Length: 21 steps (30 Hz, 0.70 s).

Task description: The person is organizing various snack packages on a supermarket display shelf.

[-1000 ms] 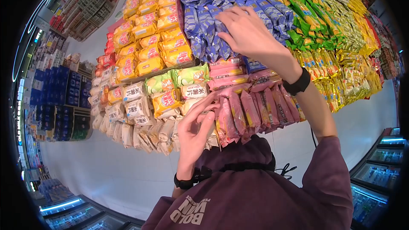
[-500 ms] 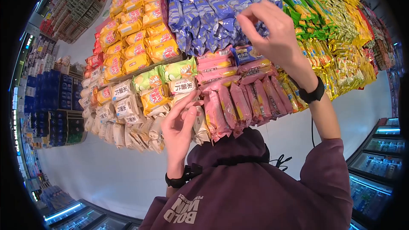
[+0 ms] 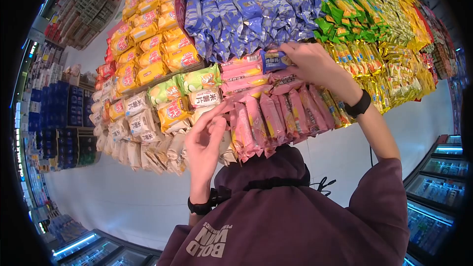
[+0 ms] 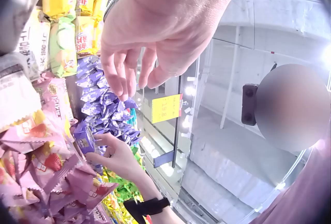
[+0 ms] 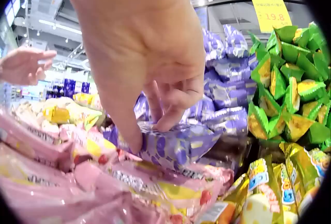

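A blue-purple snack packet (image 3: 273, 61) lies among pink packets (image 3: 246, 79), just in front of the blue packet pile (image 3: 241, 15). My right hand (image 3: 318, 64) reaches over its right end. Seen from the right wrist, thumb and fingers pinch this packet (image 5: 176, 143) from above, on top of the pink strawberry packets (image 5: 134, 182). My left hand (image 3: 204, 138) hovers by the front of the display, between cream packets (image 3: 165, 152) and the upright pink row. Its fingers are loosely bent and nothing is between them, as the left wrist view (image 4: 160, 32) shows too.
Yellow packets (image 3: 152, 44) and light-green packets (image 3: 199, 80) fill the left side. Green packets (image 3: 345, 5) and gold packets (image 3: 389, 59) are stacked at the right. A yellow price sign (image 5: 272, 14) stands above the pile. Freezers (image 3: 433, 187) line the right background.
My right hand has come down from above the blue pile towards me, onto the lone blue packet among the pink ones. The left hand stays near the front with bent fingers.
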{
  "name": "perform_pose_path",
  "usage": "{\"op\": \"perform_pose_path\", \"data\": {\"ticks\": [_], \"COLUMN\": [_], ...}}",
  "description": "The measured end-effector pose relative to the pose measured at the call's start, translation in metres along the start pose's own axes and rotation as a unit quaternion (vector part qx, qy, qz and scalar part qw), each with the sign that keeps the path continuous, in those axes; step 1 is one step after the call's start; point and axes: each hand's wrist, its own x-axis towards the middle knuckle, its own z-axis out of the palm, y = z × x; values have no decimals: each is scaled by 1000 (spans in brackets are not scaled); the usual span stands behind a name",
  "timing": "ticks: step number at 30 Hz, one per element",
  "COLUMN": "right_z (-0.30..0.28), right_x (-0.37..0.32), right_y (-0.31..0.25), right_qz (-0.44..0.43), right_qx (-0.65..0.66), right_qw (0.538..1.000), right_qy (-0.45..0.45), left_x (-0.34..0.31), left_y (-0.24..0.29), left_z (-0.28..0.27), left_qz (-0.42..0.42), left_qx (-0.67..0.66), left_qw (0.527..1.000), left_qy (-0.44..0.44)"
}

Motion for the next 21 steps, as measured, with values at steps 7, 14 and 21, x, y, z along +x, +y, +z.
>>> {"op": "perform_pose_path", "data": {"ticks": [7,14,21], "right_z": [-95,-63,-40], "right_x": [-13,-51,-77], "right_y": [-9,-58,-65], "right_qz": [-2,-86,-6], "right_qx": [67,213,326], "right_qw": [997,968,926], "right_qy": [47,102,193], "left_x": [3,9,11], "left_y": [2,14,12], "left_z": [1,59,97], "left_qz": [10,-26,-74], "left_qx": [-34,-126,-96], "left_qw": [997,992,992], "left_qy": [63,-11,29]}}
